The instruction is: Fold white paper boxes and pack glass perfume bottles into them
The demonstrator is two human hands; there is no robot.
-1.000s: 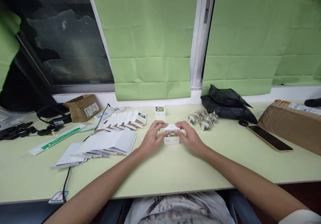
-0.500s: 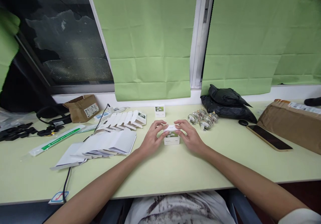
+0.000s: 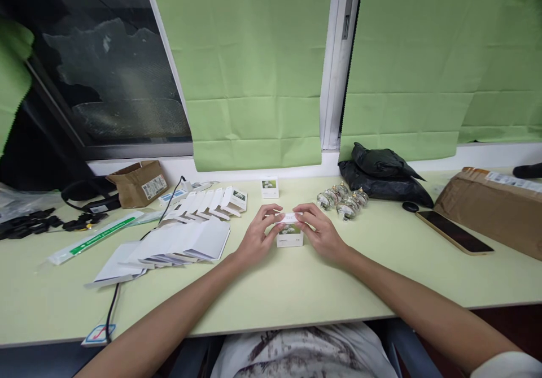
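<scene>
A small white box with a flower picture on its front stands on the pale green table in front of me. My left hand pinches the box's top flap from the left, fingers curled. From the right, my right hand grips the same flap and the box's side. Both hands rest on the table around the box.
Flat white carton blanks lie fanned out at the left, with a row of folded boxes behind. Another small box stands by the wall. Several glass bottles, a black bag, a phone and a cardboard parcel are to the right.
My fingers have pressed the box's top flap slightly lower and closer together. The box stays in the same place.
</scene>
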